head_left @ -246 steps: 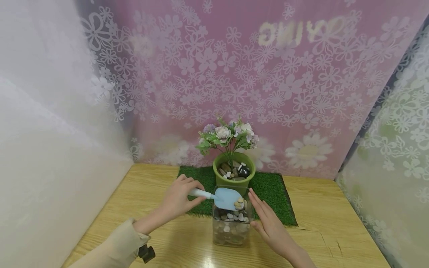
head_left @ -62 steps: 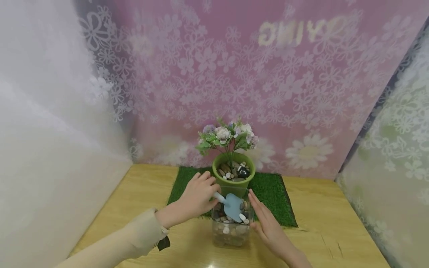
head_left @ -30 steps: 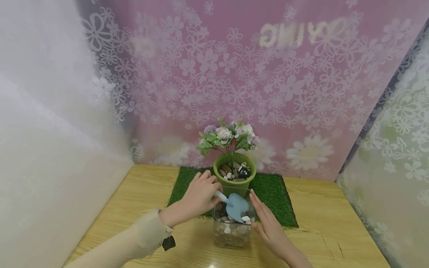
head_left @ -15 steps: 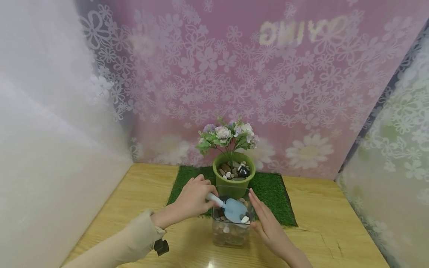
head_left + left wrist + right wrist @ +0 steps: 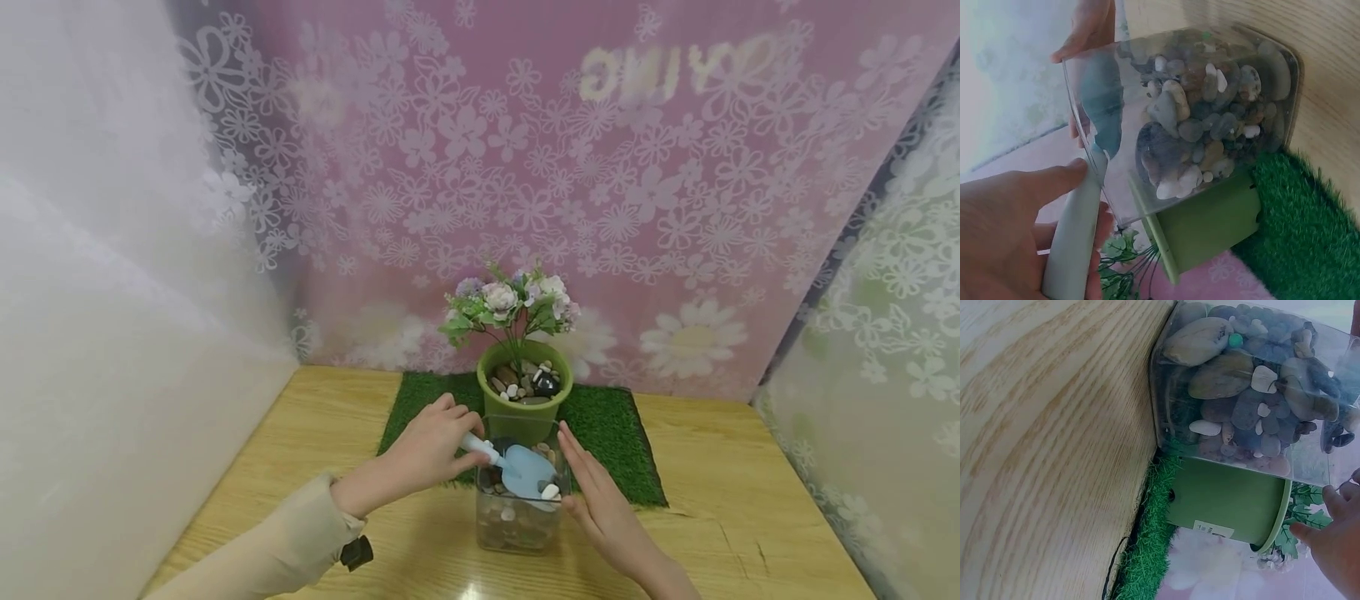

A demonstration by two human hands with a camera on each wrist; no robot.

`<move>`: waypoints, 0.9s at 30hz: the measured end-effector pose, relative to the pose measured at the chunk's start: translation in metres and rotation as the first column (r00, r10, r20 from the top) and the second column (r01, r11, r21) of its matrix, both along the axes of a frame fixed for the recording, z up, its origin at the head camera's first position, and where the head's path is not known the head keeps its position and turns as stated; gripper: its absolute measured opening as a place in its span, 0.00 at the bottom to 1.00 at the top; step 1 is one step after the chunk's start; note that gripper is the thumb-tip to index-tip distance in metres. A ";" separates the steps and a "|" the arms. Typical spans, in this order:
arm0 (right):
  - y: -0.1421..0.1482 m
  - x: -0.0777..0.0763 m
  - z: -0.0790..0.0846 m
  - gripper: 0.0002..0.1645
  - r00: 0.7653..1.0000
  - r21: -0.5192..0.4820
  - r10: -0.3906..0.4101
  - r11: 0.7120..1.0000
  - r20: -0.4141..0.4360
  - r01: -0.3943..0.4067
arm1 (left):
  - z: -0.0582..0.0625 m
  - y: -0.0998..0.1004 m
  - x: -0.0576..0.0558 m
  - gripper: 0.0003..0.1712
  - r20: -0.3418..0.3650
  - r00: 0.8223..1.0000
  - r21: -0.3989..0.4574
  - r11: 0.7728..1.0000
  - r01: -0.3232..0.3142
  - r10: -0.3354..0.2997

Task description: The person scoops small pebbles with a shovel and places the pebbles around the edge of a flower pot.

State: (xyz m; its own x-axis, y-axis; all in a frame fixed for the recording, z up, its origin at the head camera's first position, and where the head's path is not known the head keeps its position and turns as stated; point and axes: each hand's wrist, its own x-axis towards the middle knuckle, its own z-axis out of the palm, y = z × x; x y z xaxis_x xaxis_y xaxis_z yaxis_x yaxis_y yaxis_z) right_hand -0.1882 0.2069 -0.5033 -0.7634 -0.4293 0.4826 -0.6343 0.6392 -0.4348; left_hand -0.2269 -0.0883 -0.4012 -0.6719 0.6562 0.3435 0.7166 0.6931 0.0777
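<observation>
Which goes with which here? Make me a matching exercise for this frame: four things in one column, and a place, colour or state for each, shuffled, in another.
Things:
1. Blue scoop
2. Flowerpot
3. Container
4. Grass mat

Descriptions:
A. Lying flat beneath the flowerpot
B. See-through, with pebbles inside
C. Held in the left grip
D. Green, with flowers rising from it

Pairs: 1-C, 2-D, 3-B, 4-A

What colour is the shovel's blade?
The blade is light blue; it shows best in the head view.
</observation>
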 end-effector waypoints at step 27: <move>0.001 0.000 0.002 0.54 0.999 0.041 -0.016 0.999 -0.031 0.018 | -0.018 -0.025 0.003 0.11 0.095 0.987 0.276 0.949 -0.151 0.130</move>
State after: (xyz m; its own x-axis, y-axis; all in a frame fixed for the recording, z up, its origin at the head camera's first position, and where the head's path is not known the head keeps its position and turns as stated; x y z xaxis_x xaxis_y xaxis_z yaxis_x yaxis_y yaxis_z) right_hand -0.1880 0.2079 -0.5011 -0.7560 -0.4363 0.4880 -0.6358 0.6670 -0.3885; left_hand -0.2243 -0.1135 -0.4192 -0.7813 0.4372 0.4454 0.5981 0.7285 0.3339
